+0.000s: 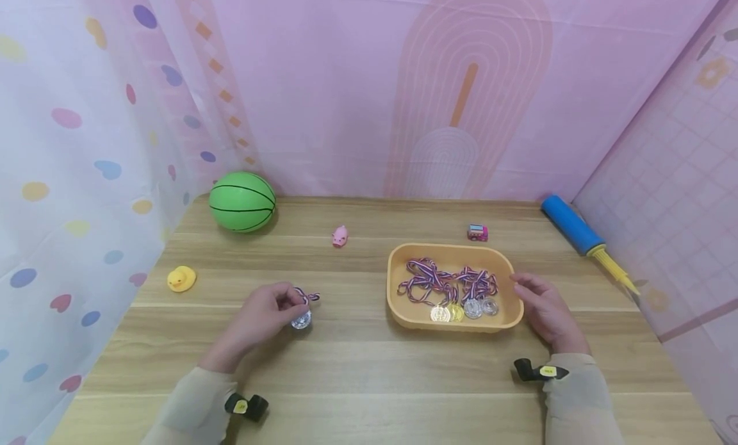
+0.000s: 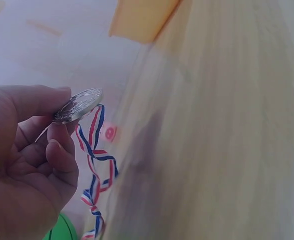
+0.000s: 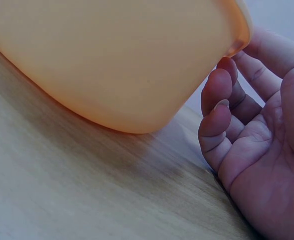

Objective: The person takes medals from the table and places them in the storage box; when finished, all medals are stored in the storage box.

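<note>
My left hand pinches a silver medal between thumb and fingers at the left middle of the table. In the left wrist view the medal is tilted, and its red, white and blue striped ribbon trails from it in loose twists. At the right, my right hand touches the rim of an orange plastic basin with relaxed fingers. Inside the basin, gold medals and silver medals lie along the near side, their striped ribbons tangled behind them.
A green ball stands at the back left, with a yellow toy duck in front of it. Behind the basin are a pink toy pig and a small toy vehicle. A blue hand pump lies at the right edge.
</note>
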### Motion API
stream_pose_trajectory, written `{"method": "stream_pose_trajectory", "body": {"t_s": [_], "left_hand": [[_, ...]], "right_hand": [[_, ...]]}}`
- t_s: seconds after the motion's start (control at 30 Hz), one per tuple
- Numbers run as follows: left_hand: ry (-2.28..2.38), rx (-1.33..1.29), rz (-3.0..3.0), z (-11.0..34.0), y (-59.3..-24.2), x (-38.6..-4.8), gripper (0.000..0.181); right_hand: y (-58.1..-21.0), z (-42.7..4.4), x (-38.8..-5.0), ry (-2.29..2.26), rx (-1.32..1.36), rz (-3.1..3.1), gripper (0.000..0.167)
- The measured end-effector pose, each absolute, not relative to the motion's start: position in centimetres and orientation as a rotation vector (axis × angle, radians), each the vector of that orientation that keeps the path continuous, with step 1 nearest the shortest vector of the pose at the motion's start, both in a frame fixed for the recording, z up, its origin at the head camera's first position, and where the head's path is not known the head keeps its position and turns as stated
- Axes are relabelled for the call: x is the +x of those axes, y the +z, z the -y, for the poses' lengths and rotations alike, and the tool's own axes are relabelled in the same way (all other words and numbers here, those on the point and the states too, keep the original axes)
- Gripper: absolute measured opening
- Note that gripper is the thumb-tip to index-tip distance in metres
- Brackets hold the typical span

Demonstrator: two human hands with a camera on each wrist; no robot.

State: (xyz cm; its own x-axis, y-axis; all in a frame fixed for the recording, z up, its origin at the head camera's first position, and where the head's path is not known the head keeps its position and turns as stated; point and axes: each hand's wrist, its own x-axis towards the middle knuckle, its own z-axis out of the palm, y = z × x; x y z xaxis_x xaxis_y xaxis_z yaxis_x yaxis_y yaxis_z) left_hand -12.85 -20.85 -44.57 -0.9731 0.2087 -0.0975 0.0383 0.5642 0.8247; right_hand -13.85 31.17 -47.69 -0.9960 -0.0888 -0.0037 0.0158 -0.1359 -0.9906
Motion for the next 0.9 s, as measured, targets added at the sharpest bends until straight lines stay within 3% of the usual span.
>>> {"method": "stream_pose_trajectory", "body": {"t_s": [0.9], "left_hand": [[1.562, 0.468, -2.579, 13.5, -39.0, -15.2, 0.011]], "right_hand": [[-47.6, -31.1, -13.8, -2.327, -0.109, -1.998, 0.025]]}}
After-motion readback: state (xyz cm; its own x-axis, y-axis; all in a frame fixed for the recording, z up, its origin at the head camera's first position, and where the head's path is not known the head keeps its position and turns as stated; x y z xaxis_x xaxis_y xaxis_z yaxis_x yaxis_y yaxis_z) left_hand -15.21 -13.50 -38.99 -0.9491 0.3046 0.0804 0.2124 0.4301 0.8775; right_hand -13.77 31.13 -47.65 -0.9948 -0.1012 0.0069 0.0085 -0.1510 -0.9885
